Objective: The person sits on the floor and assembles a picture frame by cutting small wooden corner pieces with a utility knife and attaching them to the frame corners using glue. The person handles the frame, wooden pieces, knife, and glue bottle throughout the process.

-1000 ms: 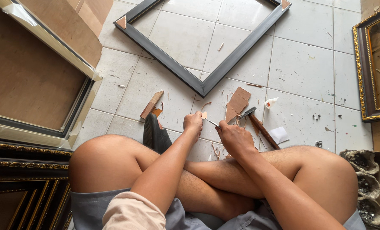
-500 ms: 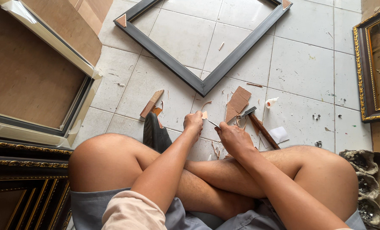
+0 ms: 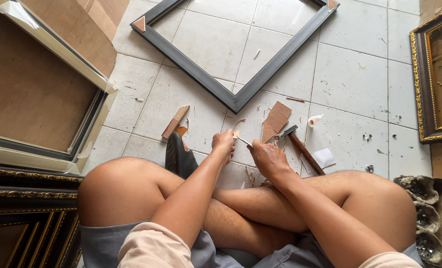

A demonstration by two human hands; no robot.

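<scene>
I sit cross-legged on a white tiled floor. My left hand point(image 3: 224, 143) is closed on a small brown piece of board point(image 3: 236, 133) just above the floor. My right hand point(image 3: 267, 158) grips a thin blade point(image 3: 243, 141) whose tip reaches the small piece. A hammer with a wooden handle point(image 3: 304, 151) lies on the tiles right beside my right hand. A larger brown board scrap point(image 3: 275, 120) lies just beyond both hands.
A dark grey empty picture frame point(image 3: 236, 97) lies on the floor ahead. Backed frames point(image 3: 42, 154) lean at the left, a gold ornate frame point(image 3: 421, 79) at the right. A small glue bottle point(image 3: 315, 120), a wood strip point(image 3: 175, 121), a black sandal point(image 3: 178, 156) and an egg carton point(image 3: 426, 213) lie around.
</scene>
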